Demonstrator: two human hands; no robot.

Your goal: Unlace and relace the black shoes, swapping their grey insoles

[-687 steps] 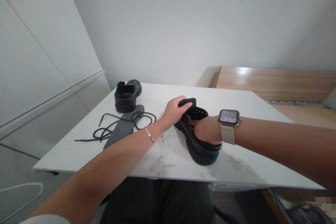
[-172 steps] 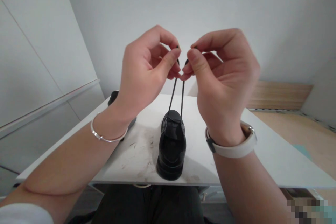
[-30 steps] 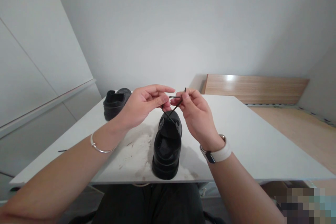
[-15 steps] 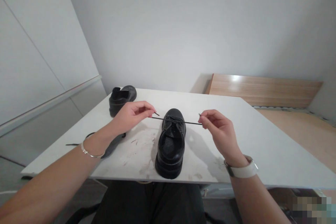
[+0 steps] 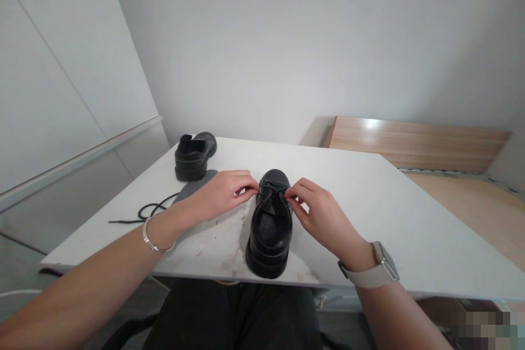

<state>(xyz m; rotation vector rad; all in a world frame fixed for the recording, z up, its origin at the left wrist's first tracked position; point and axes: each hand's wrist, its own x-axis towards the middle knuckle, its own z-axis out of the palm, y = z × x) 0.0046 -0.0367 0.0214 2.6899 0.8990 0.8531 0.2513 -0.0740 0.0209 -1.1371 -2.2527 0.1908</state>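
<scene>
A black shoe [image 5: 268, 256] stands on the white table in front of me, heel towards me and toe away. Its black shoelace [image 5: 275, 183] crosses the tongue near the toe. At the shoe's left side my left hand [image 5: 238, 190] is closed in a pinch by the eyelets, on the lace. My right hand [image 5: 309, 201] pinches the lace at the right eyelets, fingertips touching the shoe. The lace ends are hidden by the fingers. Behind my left forearm lie a grey insole [image 5: 200, 185] and a loose black shoelace [image 5: 147, 213].
A second black shoe [image 5: 192, 159] stands at the table's far left. Brownish dirt marks spot the white table [image 5: 353, 229] by the near shoe. Left is a white cabinet [image 5: 61, 93]; beyond the table's right edge is a wooden headboard [image 5: 418, 142].
Both hands have moved inward, from holding the lace stretched out to either side to pinching close against the shoe. The insole and loose lace show more fully as the view shifted slightly.
</scene>
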